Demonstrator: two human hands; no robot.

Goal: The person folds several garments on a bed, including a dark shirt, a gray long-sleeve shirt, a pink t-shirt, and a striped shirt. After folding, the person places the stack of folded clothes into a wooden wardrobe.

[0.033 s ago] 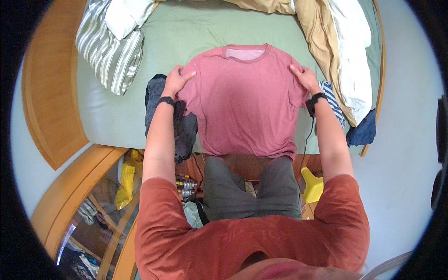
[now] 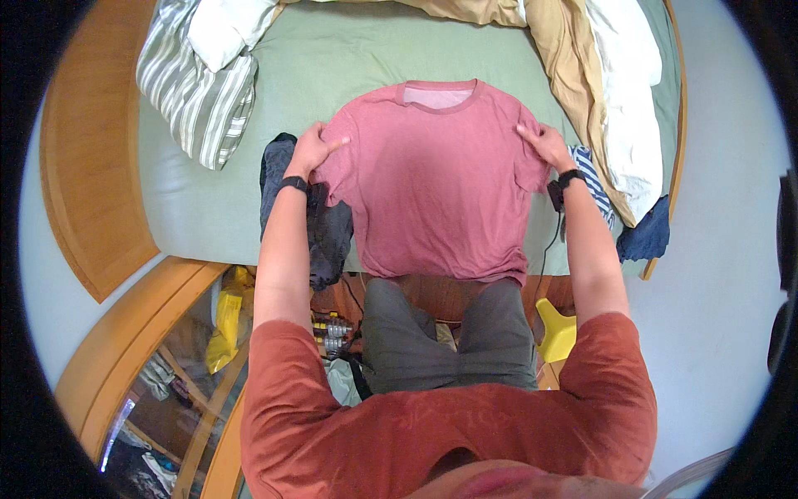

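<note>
A pink short-sleeved T-shirt (image 2: 440, 183) lies spread on the green-sheeted bed (image 2: 357, 50), its neckline away from me and its hem at the near edge by my knees. My left hand (image 2: 319, 151) grips the left sleeve near the shoulder, thumb on top and fingers mostly hidden. On the opposite side, my right hand (image 2: 545, 145) holds the right sleeve in the same way. Black bands circle both wrists. Dark crumpled clothing (image 2: 331, 241) sits beside the shirt under my left forearm. A blue-and-white striped cloth (image 2: 592, 170) is next to my right wrist.
Beyond the shirt at far left is a grey striped bedcloth (image 2: 195, 100). A tan and white duvet (image 2: 628, 108) runs along the right. Navy cloth (image 2: 644, 233) hangs at the bed's edge. Below stand a yellow plastic object (image 2: 557, 331) and, left, a glass-fronted wooden cabinet (image 2: 137, 320).
Both hands have shifted very slightly toward me on the sleeves. The T-shirt lies almost as before.
</note>
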